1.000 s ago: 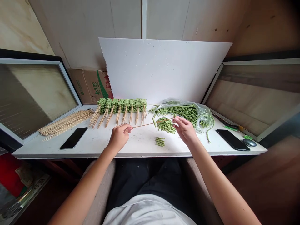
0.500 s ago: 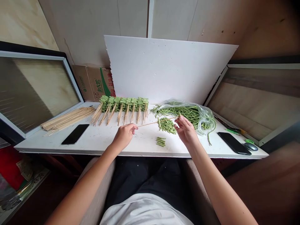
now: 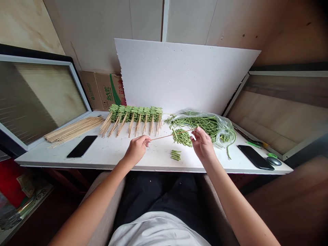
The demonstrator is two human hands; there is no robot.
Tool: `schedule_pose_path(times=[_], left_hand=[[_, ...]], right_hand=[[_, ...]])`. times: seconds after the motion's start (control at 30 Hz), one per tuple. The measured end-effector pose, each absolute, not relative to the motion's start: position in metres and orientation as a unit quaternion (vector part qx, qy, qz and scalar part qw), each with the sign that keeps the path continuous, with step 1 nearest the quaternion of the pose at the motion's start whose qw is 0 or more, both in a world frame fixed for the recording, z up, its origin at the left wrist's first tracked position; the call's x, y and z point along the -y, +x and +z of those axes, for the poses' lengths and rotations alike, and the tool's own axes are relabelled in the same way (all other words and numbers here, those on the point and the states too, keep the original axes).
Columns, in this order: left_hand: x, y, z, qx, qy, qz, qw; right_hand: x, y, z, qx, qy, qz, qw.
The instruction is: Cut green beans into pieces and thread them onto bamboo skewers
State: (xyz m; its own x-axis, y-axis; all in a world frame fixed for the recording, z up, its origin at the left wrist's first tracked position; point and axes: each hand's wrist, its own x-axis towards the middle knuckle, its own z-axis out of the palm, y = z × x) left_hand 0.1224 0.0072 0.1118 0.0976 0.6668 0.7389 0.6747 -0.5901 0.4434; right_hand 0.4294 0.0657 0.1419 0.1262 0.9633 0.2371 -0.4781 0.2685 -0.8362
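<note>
Pinched in my left hand [image 3: 136,149] is the end of a thin wooden skewer [image 3: 162,137], which slants up to the right above the table. My right hand [image 3: 204,146] is closed around a short piece of green bean [image 3: 197,126] at the skewer's far end; whether the tip has pierced it I cannot tell. Beneath the skewer lies a heap of cut bean pieces [image 3: 183,138]. Nearer to me, several pieces [image 3: 175,155] lie side by side in a small row.
Bundles of bean-loaded skewers [image 3: 135,113] line the back left, beside loose bare skewers [image 3: 74,129]. Long beans [image 3: 202,121] spill from a clear plastic bag [image 3: 222,128] at back right. Phones lie left [image 3: 82,147] and right [image 3: 255,157], the latter near a mouse [image 3: 274,161]. A white board [image 3: 184,75] stands behind.
Both hands stay almost where they were, the skewer still between them. My right hand has shifted very slightly, with the bean piece at the skewer's end.
</note>
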Motion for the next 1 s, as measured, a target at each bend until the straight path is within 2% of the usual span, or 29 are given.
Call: schedule_pose_path(times=[0.37, 0.53, 1.0], left_hand=[[-0.007, 0.123, 0.112, 0.468, -0.754, -0.461, -0.032], [-0.005, 0.126, 0.119, 0.451, -0.741, -0.497, -0.017], [-0.006, 0.121, 0.108, 0.464, -0.746, -0.478, -0.017]], right_hand=[[-0.056, 0.427, 0.152, 0.439, -0.300, 0.493, 0.689], [-0.057, 0.431, 0.157, 0.427, -0.323, 0.467, 0.704], [-0.047, 0.411, 0.145, 0.439, -0.300, 0.483, 0.696]])
